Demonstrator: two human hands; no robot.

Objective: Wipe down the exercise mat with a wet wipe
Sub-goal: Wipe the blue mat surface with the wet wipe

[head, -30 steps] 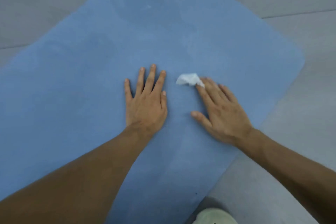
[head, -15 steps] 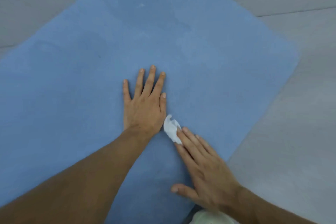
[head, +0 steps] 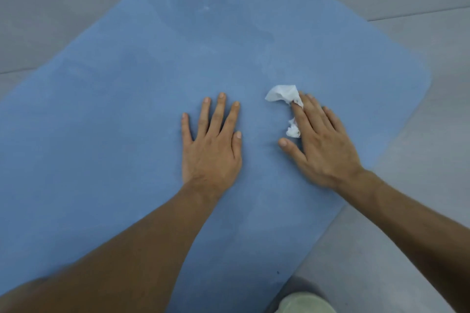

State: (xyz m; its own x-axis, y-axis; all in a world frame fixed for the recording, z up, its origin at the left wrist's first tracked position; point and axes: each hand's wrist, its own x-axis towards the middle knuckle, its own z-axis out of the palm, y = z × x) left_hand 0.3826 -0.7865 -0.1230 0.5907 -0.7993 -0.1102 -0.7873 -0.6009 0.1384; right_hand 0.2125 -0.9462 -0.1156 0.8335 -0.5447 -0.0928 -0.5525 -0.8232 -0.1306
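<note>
Swept back away from the person, the wet wipe (head: pixel 282 95) lies crumpled under the straight, pressing fingers (head: pixel 301 119) of the right hand (head: pixel 323 145), right of centre on the exercise mat (head: pixel 127 109). The left hand (head: pixel 211 150) rests flat, fingers spread, bracing it against the floor (head: pixel 437 134). Back-and-forth wiping looks ongoing.

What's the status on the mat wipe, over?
Left hand flat on mat. Right hand pressing wipe with straight fingers. No obstacle in view.
</note>
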